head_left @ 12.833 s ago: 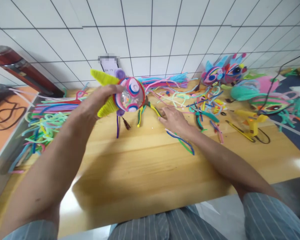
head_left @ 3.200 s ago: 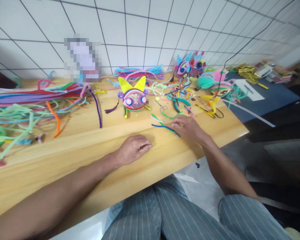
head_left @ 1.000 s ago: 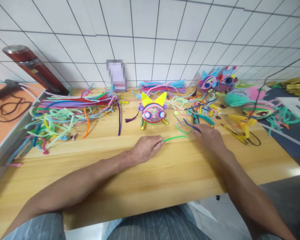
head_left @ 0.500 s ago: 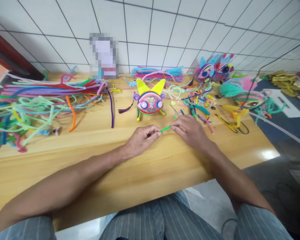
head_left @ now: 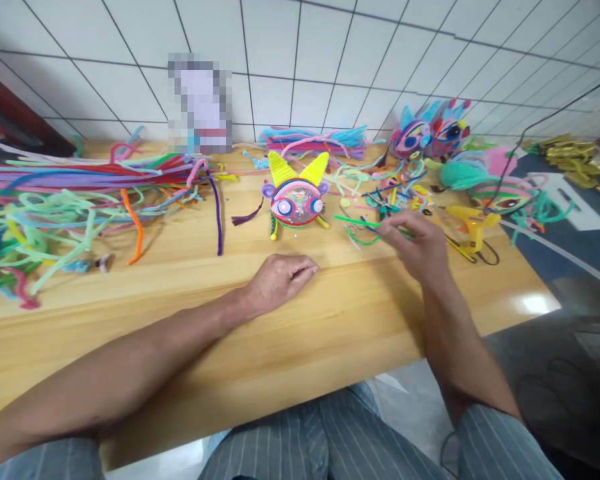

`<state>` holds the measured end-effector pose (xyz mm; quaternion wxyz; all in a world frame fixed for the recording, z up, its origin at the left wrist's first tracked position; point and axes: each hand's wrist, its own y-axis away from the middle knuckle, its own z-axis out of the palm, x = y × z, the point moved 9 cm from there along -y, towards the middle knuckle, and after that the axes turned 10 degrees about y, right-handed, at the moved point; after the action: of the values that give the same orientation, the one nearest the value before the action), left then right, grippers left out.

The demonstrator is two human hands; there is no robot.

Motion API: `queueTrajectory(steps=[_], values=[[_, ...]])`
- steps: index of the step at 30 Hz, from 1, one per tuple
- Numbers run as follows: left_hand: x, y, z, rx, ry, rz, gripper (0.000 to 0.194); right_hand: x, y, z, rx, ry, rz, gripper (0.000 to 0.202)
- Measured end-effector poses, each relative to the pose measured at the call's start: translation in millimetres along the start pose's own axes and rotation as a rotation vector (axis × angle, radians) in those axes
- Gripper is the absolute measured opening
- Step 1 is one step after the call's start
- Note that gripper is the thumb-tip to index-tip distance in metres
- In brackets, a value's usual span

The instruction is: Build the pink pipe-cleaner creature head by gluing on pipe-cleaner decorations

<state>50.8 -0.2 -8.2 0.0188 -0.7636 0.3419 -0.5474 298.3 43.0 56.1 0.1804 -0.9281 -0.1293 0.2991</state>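
Observation:
My left hand (head_left: 283, 281) rests closed on the wooden table; whatever its pinched fingers hold, if anything, is too small to make out. To the right, my right hand (head_left: 420, 245) is raised a little over the table, its fingers pinched on a green pipe cleaner (head_left: 356, 221) that points left. Behind and between the hands stands a decorated round ornament (head_left: 298, 203) with yellow horns, pink and blue eyes and a purple tassel (head_left: 248, 217). Thin green and pink strips lie by the right fingertips, next to scissors partly hidden by that hand.
Piles of coloured pipe cleaners (head_left: 55, 220) cover the left side. A purple one (head_left: 217, 217) and an orange one (head_left: 136, 227) lie singly. At right are a yellow glue gun (head_left: 473, 225), scraps and more ornaments (head_left: 411, 138). A tiled wall stands behind.
My right hand has moved right and up, away from my left hand, with the green pipe cleaner. The left hand no longer holds that piece's end and has stayed nearly in place.

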Motion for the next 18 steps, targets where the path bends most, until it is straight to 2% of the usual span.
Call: queueTrajectory(steps=[3, 5, 7, 9, 11, 14, 16, 18], values=[[18.5, 2.9, -9.5, 0.103, -0.056, 0.135, 0.022, 20.5, -1.7, -23.3, 0.090, -0.070, 0.112, 0.035], [33.2, 6.8, -19.3, 0.218, -0.117, 0.218, 0.012, 9.6, -0.2, -18.4, 0.002, -0.076, 0.062, 0.038], [41.6, 9.4, -22.4, 0.263, -0.190, 0.249, 0.023, -18.1, 6.0, -0.7, -0.156, -0.060, -0.072, 0.035], [43.4, 9.6, -17.3, 0.212, -0.231, 0.258, 0.025, -46.3, 15.7, 16.2, -0.267, -0.046, -0.202, 0.029], [41.9, 9.7, -10.1, 0.132, -0.221, 0.277, 0.012, -62.4, 23.5, 25.8, -0.305, -0.017, -0.268, 0.024], [38.2, 10.6, -5.4, 0.077, -0.177, 0.295, 0.015, -62.6, 29.6, 27.8, -0.309, 0.037, -0.269, 0.021], [36.5, 11.1, -6.9, 0.102, -0.179, 0.284, 0.014, -55.6, 32.4, 25.7, -0.313, 0.061, -0.248, 0.020], [36.8, 11.5, -5.8, 0.109, -0.193, 0.280, 0.023, -51.1, 35.5, 24.9, -0.319, 0.073, -0.234, 0.018]])
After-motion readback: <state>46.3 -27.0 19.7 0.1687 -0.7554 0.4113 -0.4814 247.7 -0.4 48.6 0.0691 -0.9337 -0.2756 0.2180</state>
